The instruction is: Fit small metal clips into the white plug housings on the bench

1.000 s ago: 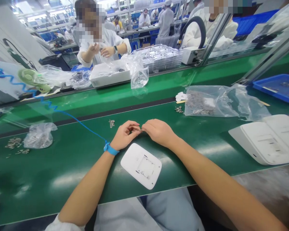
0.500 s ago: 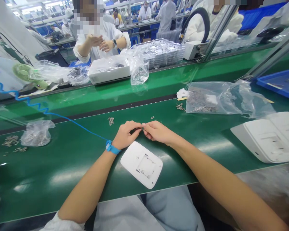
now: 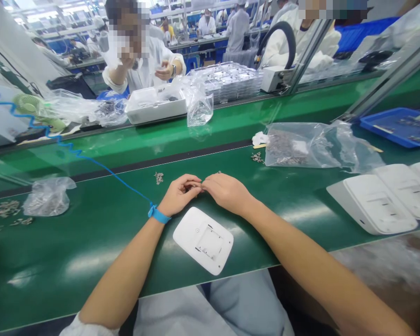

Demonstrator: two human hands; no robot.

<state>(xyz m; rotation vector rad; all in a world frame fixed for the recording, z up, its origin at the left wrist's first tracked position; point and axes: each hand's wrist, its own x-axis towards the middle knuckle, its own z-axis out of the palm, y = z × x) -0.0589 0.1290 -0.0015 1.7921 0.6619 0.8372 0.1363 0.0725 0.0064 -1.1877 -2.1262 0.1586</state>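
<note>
My left hand [image 3: 180, 193], with a blue wrist strap [image 3: 158, 214] behind it, is closed with fingers curled around tiny metal pieces that barely show. Against its fingertips, my right hand [image 3: 227, 192] is closed in a pinch; whatever lies between those fingers is hidden. A white plastic housing [image 3: 186, 233] with a square recess rests on the green work surface [image 3: 280, 214], just below both hands and touched by neither. Beyond the left hand lies a small pile of metal parts [image 3: 158, 178].
At right, a clear bag of metal parts [image 3: 287, 148], a blue tray [image 3: 388, 130] and several white housings [image 3: 381, 200]. Another bag [image 3: 49, 198] and loose parts [image 3: 7, 208] lie at left. A blue coiled cord [image 3: 105, 169] runs to my strap. Across the barrier, a co-worker [image 3: 147, 65] handles something.
My right hand's fingers have turned and closed over against the left fingertips. The view has shifted slightly. The co-worker opposite has moved their hands apart, raising one.
</note>
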